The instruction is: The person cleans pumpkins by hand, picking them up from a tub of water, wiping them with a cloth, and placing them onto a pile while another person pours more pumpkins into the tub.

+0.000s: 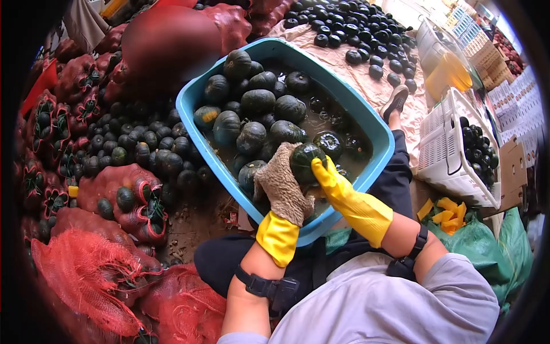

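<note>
A wet dark green squash (303, 164) is between my two hands over the near side of a blue tub (191, 114). My left hand (285, 183), in a yellow glove with a brown cloth mitt over it, presses against the squash's left side. My right hand (332, 178), in a yellow rubber glove, has its fingers closed on the right side. Murky water (358, 123) fills the tub, with many squashes (258, 102) piled at its left and a few wet ones (328, 144) at its right.
Squashes (143, 137) and red mesh sacks (103, 269) cover the floor at the left. More squashes (372, 40) lie on a pale sheet (338, 60) beyond the tub. White crates (447, 155), a green sack (487, 252) and a person's shoe (395, 100) are at the right.
</note>
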Demonstrator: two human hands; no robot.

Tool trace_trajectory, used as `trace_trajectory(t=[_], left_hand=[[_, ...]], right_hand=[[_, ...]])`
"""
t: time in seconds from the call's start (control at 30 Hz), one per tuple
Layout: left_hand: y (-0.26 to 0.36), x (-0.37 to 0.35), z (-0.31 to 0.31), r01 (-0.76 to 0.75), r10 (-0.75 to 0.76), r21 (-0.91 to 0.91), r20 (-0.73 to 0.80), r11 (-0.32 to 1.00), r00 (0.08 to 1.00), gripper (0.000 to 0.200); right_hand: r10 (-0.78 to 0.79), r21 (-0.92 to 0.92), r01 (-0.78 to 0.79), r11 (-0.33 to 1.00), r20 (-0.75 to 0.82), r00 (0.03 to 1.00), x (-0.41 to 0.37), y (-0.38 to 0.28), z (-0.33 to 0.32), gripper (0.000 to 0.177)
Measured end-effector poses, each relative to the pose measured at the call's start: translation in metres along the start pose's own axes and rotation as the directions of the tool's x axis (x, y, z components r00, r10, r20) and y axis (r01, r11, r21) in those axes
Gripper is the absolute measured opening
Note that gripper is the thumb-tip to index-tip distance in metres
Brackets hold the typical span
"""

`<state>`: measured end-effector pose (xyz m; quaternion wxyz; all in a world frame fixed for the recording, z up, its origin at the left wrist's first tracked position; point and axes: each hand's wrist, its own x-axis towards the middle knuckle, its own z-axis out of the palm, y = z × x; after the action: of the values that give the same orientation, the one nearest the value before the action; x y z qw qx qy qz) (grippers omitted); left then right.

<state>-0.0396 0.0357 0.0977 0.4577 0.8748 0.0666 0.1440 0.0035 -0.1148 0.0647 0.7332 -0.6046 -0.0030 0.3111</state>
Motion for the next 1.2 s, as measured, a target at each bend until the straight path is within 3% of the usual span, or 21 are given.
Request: trace_trajectory(t=[0.07,0.1,0.17,0.27,0.3,0.37,0.4,0.47,0.5,0.53,0.6,0.63,0.73,0.83,0.9,0.97,1.0,1.07,1.1,1.17,1.2], left_hand=[[-0.013,-0.001,0.017,-0.047,0.055,0.107,-0.073,0.993,0.996,0.080],[-0.019,-0.003,0.018,-0.101,0.119,0.180,-0.097,0.978,0.988,0.081],[-0.034,0.000,-0.002,-0.416,0.439,0.179,-0.122,0.892,0.890,0.084],[-0.042,0.009,-0.018,-0.200,0.231,-0.208,0.137,0.957,0.963,0.076],[-0.031,0.006,-0.014,-0.351,0.340,-0.070,-0.132,0.934,0.931,0.063],[-0.023,-0.002,-0.003,-0.167,0.169,0.026,-0.134,0.986,0.976,0.071],[-0.012,-0.004,0.004,0.026,-0.058,-0.278,-0.110,0.960,0.992,0.071],[-0.021,-0.005,0.007,-0.041,0.024,-0.116,-0.144,0.992,0.989,0.077],[-0.020,-0.004,0.005,-0.071,0.065,-0.033,-0.161,0.997,0.985,0.081],[-0.024,-0.009,-0.011,-0.251,0.291,0.223,-0.169,0.942,0.942,0.081],[-0.048,-0.002,-0.012,-0.131,0.109,-0.272,-0.095,0.953,0.990,0.088],[-0.077,0.005,0.005,0.115,-0.119,-0.656,0.038,0.746,0.992,0.089],[-0.046,0.004,-0.001,0.061,-0.079,-0.315,-0.045,0.947,0.996,0.072],[-0.013,0.004,0.019,0.317,-0.345,-0.881,0.192,0.353,0.919,0.063],[-0.016,0.002,0.029,0.216,-0.207,-0.520,0.077,0.826,0.975,0.067],[-0.023,0.009,0.032,0.255,-0.264,-0.791,0.122,0.556,0.957,0.072],[-0.025,0.012,0.032,0.255,-0.324,-0.962,0.274,-0.101,0.905,0.075],[-0.022,0.004,0.018,0.158,-0.159,-0.507,0.041,0.848,0.986,0.052],[-0.016,0.001,0.008,0.065,-0.071,-0.080,-0.076,0.995,0.995,0.042],[-0.021,0.016,0.001,0.281,-0.363,-0.747,0.058,0.603,0.930,0.028],[-0.014,0.021,-0.006,0.291,-0.461,-0.934,0.355,-0.206,0.813,0.031]], right_hand=[[-0.043,-0.612,0.054,0.789,0.033,0.999,0.006,-0.017,-0.009,0.067],[-0.478,-0.562,0.469,0.681,0.144,0.867,0.003,-0.012,-0.001,0.066],[-0.423,-0.653,0.488,0.579,0.271,0.865,-0.012,-0.027,0.004,0.069],[-0.217,-0.629,0.338,0.700,0.264,0.940,-0.027,-0.054,0.017,0.060],[-0.164,-0.379,0.223,0.898,0.183,0.969,-0.024,-0.051,0.022,0.059],[-0.181,0.029,0.181,0.983,-0.016,0.983,0.001,-0.007,0.026,0.058],[-0.268,0.069,0.279,0.958,-0.136,0.954,0.006,0.010,0.032,0.060],[-0.420,-0.277,0.405,0.871,0.005,0.907,0.005,0.005,0.020,0.060],[-0.563,-0.676,0.497,0.544,0.145,0.813,0.001,-0.008,0.019,0.070],[-0.428,-0.593,0.502,0.630,0.275,0.861,-0.012,-0.024,0.016,0.078],[-0.534,-0.648,0.682,0.339,0.464,0.706,-0.022,-0.038,0.018,0.076],[-0.526,-0.463,0.686,0.561,0.441,0.727,-0.018,-0.032,0.018,0.073],[-0.349,-0.223,0.369,0.902,0.125,0.929,-0.008,-0.030,0.040,0.065],[-0.625,-0.627,0.442,0.641,-0.092,0.776,0.032,-0.003,0.035,0.064],[-0.784,-0.757,0.482,0.441,-0.065,0.617,0.043,-0.003,0.030,0.062],[-0.802,-0.786,0.512,0.346,0.035,0.596,0.029,0.001,0.035,0.059],[-0.806,-0.798,0.523,0.300,0.082,0.587,0.022,0.002,0.037,0.058],[-0.769,-0.687,0.597,0.415,0.086,0.634,0.022,0.008,0.038,0.058],[-0.752,-0.621,0.608,0.495,0.044,0.657,0.019,0.015,0.041,0.055],[-0.639,-0.351,0.588,0.729,-0.038,0.768,0.011,0.020,0.048,0.051],[-0.532,-0.143,0.521,0.841,-0.052,0.845,0.007,0.017,0.049,0.049]])
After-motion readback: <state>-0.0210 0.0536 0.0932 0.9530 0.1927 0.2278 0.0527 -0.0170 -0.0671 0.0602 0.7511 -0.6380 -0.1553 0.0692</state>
